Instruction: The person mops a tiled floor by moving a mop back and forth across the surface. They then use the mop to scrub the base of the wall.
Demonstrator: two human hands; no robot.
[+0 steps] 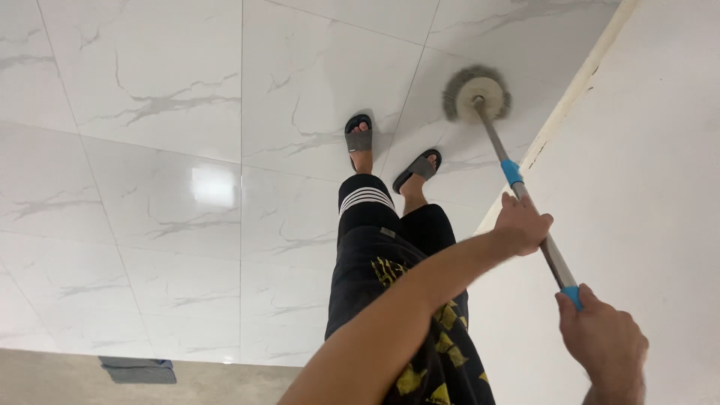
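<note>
Both hands clamped on a mop pole (pixel 534 217), set apart along it. Left hand (pixel 521 223) wrapped round the metal shaft just below the upper blue collar (pixel 511 172), arm stretched out across the frame from lower centre. Right hand (pixel 604 343) closed on the near end of the pole, at the second blue collar (pixel 572 294), thumb side up, near the lower right corner.

Pole slanting from the right hand up and away to a round mop head (pixel 477 94), pale disc ringed with grey fringe, pressed flat on the floor (pixel 172 150). Mop head close beside the foot of a white wall (pixel 645 150) at the right, on a tile next to a grout line.

Floor of large glossy white tiles with grey veining, a bright patch of reflected light at left centre. Two feet in dark slide sandals (pixel 358 137) planted on the tiles, well left of the mop head, one ahead of the other. Black shorts (pixel 375 255) with white stripes at one leg hem and yellow marks lower down.

Along the bottom edge, a duller beige strip of flooring, with a folded grey-blue cloth (pixel 139 370) lying on it at lower left, well apart from the mop.
</note>
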